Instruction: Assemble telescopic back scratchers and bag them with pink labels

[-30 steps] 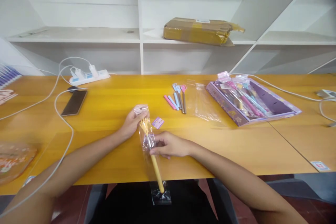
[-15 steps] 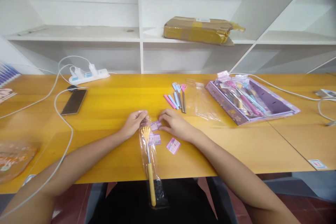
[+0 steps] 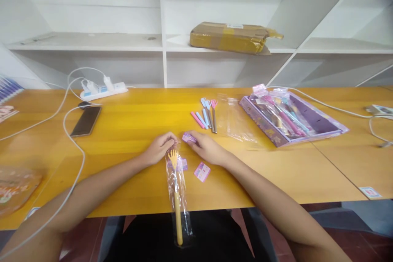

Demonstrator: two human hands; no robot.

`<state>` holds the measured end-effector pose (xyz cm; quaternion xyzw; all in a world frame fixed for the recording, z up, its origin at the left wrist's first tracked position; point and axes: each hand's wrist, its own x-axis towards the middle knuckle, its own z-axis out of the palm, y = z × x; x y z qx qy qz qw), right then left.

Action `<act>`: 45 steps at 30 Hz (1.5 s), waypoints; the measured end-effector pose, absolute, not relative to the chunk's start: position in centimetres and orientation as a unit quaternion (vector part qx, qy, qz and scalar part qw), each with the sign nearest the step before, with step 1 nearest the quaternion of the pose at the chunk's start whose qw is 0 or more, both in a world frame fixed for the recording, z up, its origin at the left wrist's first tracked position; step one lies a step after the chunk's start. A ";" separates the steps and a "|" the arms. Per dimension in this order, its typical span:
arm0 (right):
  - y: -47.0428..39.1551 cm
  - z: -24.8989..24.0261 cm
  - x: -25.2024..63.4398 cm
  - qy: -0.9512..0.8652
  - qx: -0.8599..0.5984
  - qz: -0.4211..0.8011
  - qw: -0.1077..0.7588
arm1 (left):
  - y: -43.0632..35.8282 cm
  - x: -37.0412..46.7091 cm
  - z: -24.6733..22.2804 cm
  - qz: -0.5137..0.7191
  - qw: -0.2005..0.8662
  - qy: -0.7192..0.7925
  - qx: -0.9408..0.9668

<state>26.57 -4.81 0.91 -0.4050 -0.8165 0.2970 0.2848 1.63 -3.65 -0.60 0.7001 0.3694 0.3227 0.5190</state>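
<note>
A yellow back scratcher point(image 3: 177, 213) lies inside a clear plastic bag point(image 3: 185, 204), its handle reaching past the table's front edge. My left hand point(image 3: 161, 147) pinches the top of this bag, above the scratcher's claw. Between thumb and fingers, my right hand point(image 3: 206, 147) holds a small purple-pink card point(image 3: 188, 137) just right of the bag's top. Another printed card point(image 3: 184, 164) shows beside and behind the bagged claw. A third card point(image 3: 202, 171) rests on the table below my right hand.
Behind my right hand lie loose scratcher parts: claws on rods point(image 3: 211, 116) and coloured handles point(image 3: 199, 120). Empty clear bags point(image 3: 236, 120) lie beside a purple box point(image 3: 264, 129) of bagged scratchers. At left are a phone point(image 3: 86, 120), a power strip point(image 3: 104, 91) and white cables point(image 3: 83, 151).
My right hand has drawn the card slightly up and away from the bag's top, where more of it shows. My left hand has shifted slightly right and curled further round the bag's top.
</note>
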 end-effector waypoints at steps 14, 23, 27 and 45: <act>-5.4 0.9 25.7 -0.747 -0.398 0.294 0.443 | -3.9 1.9 0.3 0.319 0.507 0.381 0.704; -6.2 1.8 25.0 -0.622 -0.385 0.341 0.591 | -3.7 2.0 -0.4 0.337 0.532 0.376 0.679; -6.6 1.5 24.2 -0.628 -0.350 0.438 0.540 | -3.4 1.8 -0.8 0.330 0.533 0.376 0.682; -4.5 -0.5 23.3 -0.665 -0.409 0.371 0.502 | -3.1 1.9 -1.9 0.336 0.544 0.358 0.680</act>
